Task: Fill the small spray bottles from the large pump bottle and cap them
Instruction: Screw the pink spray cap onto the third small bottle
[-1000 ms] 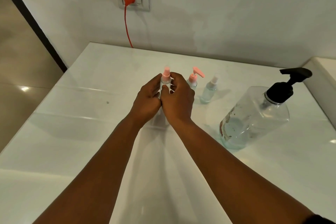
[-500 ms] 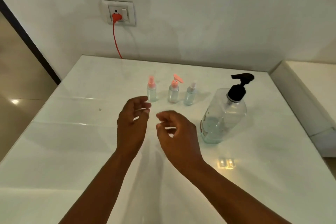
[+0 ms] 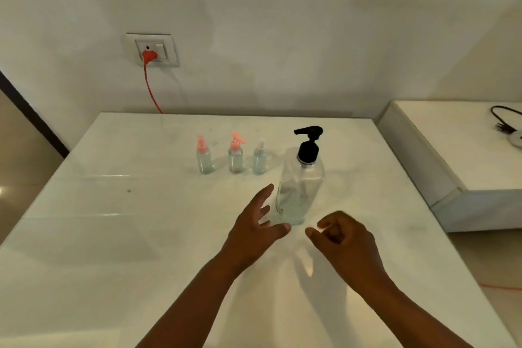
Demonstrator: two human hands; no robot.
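The glossy white table (image 3: 113, 234) bears your tall clear black-pump bottle (image 3: 300, 183), upright by your spread, empty left hand (image 3: 255, 227) (likely reaching). Your right hand (image 3: 343, 239) curls loosely, holding nothing. Three small clear capped spray bottles (image 3: 236, 154) line up behind, apparently finished.

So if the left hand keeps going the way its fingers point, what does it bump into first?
Probably the large pump bottle. The left hand has its fingers spread and aimed up and to the right, with the fingertips close beside the bottle's lower side. Depth is hard to judge, so it might slip just past its left edge.
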